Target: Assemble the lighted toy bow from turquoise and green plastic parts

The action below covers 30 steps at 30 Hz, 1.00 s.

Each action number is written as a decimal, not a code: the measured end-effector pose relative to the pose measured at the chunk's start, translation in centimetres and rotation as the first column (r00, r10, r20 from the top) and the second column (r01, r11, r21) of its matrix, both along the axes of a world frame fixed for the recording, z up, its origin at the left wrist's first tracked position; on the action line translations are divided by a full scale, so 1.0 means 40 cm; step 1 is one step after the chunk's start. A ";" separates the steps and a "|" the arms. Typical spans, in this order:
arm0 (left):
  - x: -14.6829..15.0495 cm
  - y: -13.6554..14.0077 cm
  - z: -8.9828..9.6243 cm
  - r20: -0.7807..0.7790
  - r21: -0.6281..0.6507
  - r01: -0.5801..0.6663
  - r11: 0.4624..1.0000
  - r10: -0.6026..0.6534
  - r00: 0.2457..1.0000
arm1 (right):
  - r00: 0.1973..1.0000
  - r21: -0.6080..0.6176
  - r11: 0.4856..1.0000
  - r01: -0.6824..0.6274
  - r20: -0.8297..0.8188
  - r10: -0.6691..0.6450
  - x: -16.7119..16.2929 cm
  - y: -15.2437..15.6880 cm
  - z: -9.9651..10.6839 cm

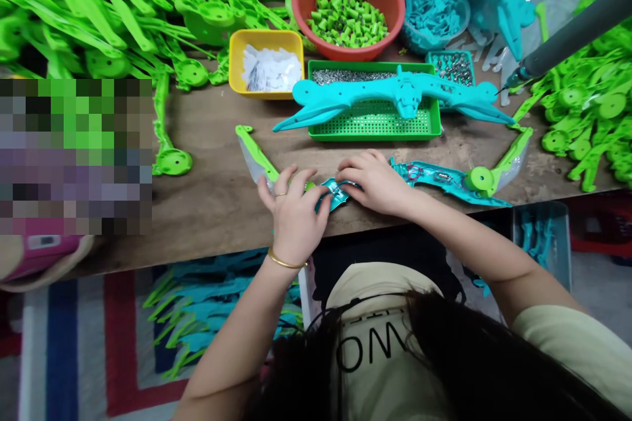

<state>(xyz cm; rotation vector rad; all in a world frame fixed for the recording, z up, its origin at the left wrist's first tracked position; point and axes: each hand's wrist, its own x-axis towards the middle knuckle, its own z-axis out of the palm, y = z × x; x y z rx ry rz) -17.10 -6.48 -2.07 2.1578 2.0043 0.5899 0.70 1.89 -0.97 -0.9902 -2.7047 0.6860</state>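
Observation:
An open turquoise toy bow shell (pixel 428 174) lies across the wooden bench, with thin red wires and small parts inside its right half. A green limb (pixel 508 164) is fitted at its right end, and another green limb (pixel 257 150) angles up at its left. My left hand (pixel 299 217) closes thumb and fingers on the shell's left part. Bent over the middle, my right hand (pixel 378 184) grips the shell, its fingertips close to those of my left. My fingers hide what lies under them. Behind lies a turquoise bow cover (pixel 407 95), across a green tray (pixel 375 136).
A yellow box (pixel 266 93) of white pieces, a red bowl (pixel 301 10) of green parts and a turquoise box (pixel 450 56) of metal pieces stand behind. Green limbs pile up at left (pixel 99 6) and right (pixel 592 105). A dark hanging tool (pixel 573 33) slants in from the right.

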 end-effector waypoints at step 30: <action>0.045 0.040 -0.013 -0.048 0.045 0.160 0.986 -0.158 0.986 | 0.974 -0.049 0.974 0.221 0.064 -0.218 0.077 -0.005 0.016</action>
